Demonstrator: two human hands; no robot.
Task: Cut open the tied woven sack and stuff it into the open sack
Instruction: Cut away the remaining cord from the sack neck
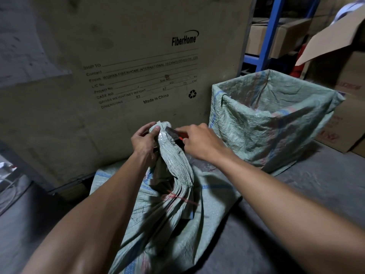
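A tall printed cardboard crate [122,76] stood behind the work on a warehouse floor [296,204], with the open sack [276,119] upright to the right, its mouth spread square and well apart from both hands. The tied woven sack [167,204] lay in front of the person, its gathered neck rising as a long twisted column away from the body toward the crate. The left hand [144,141] was wrapped round the top of that neck, holding it taut and upright. The right hand [199,141] came in from the open sack's side, fingers closed on a red-handled cutter [175,133] whose dark blade lay crosswise against the taped top of the neck, just beside the left fingers. Lower on the neck, a red string tie [175,196] remained wound and uncut.
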